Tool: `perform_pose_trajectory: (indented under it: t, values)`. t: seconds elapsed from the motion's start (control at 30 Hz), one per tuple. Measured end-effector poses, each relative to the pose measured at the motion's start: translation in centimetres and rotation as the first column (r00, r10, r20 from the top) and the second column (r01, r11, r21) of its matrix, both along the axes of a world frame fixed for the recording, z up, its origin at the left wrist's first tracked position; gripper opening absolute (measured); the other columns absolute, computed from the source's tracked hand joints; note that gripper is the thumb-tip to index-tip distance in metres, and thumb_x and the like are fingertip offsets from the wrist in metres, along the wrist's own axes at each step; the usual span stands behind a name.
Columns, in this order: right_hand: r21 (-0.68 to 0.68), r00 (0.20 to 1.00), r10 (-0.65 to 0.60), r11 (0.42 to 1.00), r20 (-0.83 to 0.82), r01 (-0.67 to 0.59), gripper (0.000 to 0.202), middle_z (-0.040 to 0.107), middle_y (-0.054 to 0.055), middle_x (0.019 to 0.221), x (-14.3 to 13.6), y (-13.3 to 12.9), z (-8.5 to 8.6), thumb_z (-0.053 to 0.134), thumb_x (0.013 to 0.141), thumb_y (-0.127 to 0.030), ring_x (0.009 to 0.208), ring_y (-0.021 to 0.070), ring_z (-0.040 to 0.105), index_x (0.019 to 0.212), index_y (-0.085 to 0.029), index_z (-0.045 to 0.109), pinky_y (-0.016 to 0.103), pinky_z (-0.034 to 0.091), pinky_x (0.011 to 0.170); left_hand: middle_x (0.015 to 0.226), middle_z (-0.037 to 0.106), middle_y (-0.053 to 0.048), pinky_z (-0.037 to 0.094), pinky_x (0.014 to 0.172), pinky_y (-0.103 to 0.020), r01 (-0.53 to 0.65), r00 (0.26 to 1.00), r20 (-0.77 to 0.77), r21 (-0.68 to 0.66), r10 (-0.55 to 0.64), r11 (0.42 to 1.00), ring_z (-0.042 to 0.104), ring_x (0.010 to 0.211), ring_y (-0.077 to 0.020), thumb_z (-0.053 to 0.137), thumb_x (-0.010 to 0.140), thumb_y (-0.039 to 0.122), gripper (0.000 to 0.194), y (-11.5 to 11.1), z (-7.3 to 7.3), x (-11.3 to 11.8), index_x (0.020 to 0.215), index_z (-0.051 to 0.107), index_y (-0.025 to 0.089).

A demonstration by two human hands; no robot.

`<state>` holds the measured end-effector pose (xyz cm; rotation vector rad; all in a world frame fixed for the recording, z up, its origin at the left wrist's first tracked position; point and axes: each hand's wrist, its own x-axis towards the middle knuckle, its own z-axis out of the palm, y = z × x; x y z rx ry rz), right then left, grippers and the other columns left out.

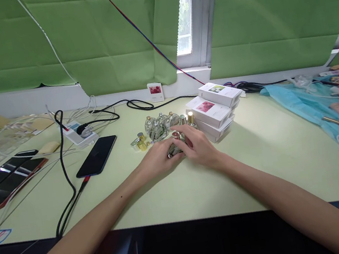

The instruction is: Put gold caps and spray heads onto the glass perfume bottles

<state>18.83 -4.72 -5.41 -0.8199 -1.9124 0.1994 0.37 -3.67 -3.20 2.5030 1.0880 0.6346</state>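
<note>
Close together over the middle of the table, my two hands are closed around a small clear glass perfume bottle (174, 149) with a reddish top (176, 135). My left hand (157, 158) grips it from the left. My right hand (201, 147) curls over it from the right, thumb and fingers near the top; much of the bottle is hidden. Just behind stand several round clear glass bottles (157, 129). Near my right fingers, a silver top (183, 119) and a gold top (190, 117) stick up. Loose gold and silver caps (142, 144) lie beyond my left hand.
White boxes (214, 111) are stacked right of the bottles. A phone (97, 156) with a cable lies left, near a power strip (80, 134). More phones (7, 180) and cables fill the far left. Blue plastic sheeting (307, 105) with clutter covers the right side.
</note>
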Motion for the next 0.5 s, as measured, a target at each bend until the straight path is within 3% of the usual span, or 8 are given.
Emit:
perform_pose_trajectory:
  t: [0.13,0.5]
  values:
    - [0.011,0.999,0.038,0.999,0.024,-0.039,0.024,0.068,0.009,0.109,0.27,0.03,0.11,0.045,0.107,-0.026,0.094,0.0208,0.067,0.125,-0.023,0.062,0.035,0.055,0.08,0.071,0.061,0.0,0.035,0.059,-0.029,-0.019,0.999,-0.03,0.024,0.02,1.0,0.052,0.06,-0.0159,0.061,0.093,0.041,0.023,0.19,-0.42,-0.27,0.097,0.065,0.018]
    - [0.035,1.0,-0.011,0.999,-0.007,0.012,0.007,0.061,0.005,0.095,-0.18,0.68,-0.28,0.054,0.103,-0.027,0.074,0.0167,0.057,0.103,-0.021,0.057,0.029,0.047,0.066,0.066,0.056,0.002,0.032,0.057,-0.028,-0.002,1.0,-0.024,0.041,0.003,0.999,0.049,0.057,-0.0143,0.06,0.093,0.036,0.019,0.16,-0.3,-0.09,0.09,0.065,0.019]
